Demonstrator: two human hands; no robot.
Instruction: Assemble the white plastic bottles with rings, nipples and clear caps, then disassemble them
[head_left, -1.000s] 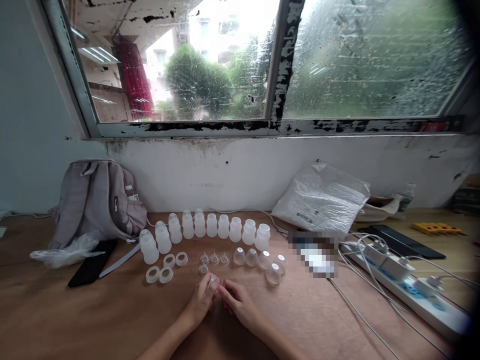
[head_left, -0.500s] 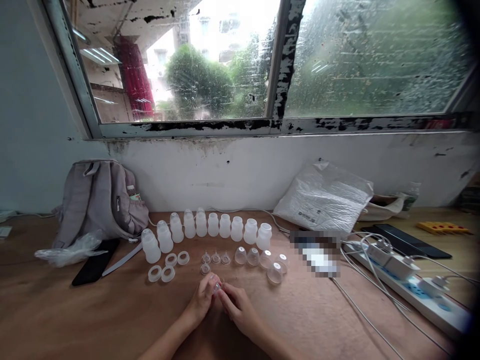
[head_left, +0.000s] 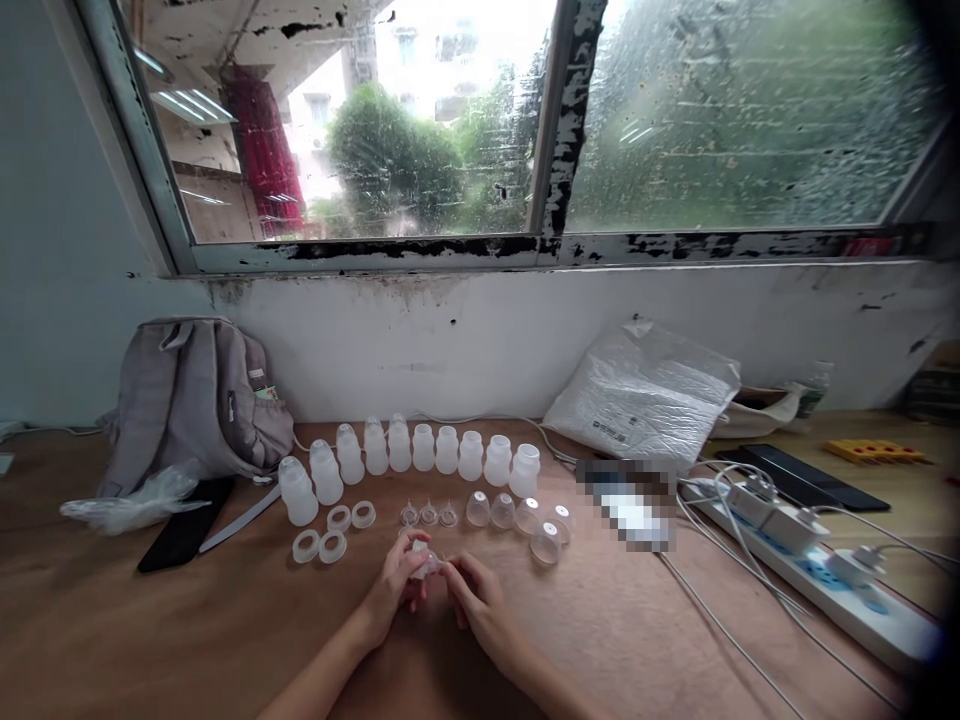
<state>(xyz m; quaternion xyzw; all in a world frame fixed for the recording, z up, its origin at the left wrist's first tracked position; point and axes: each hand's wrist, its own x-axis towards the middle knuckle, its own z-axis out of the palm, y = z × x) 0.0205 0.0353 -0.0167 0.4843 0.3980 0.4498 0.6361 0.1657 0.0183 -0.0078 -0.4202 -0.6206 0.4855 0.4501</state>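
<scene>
Head view: I see a small clear piece (head_left: 428, 567) held above the desk (head_left: 195, 630), on the near side of the bottle row (head_left: 399, 450). I judge it light, soft and slippery, best taken by its rim. The left hand (head_left: 392, 582) has a narrow grip around it; the right hand (head_left: 478, 592) pinches its other end.

At the far left a grey backpack (head_left: 191, 400) stands by the wall (head_left: 420, 350) under a streaked window (head_left: 555, 200), a clear bag (head_left: 142, 500) and flat black object (head_left: 176, 540) lying nearer; at the far right sits a silvery packet (head_left: 641, 390), and nearer a white power strip (head_left: 892, 620) carries plugs (head_left: 791, 530), with a black slab (head_left: 821, 480) and yellow block (head_left: 874, 453) beyond
</scene>
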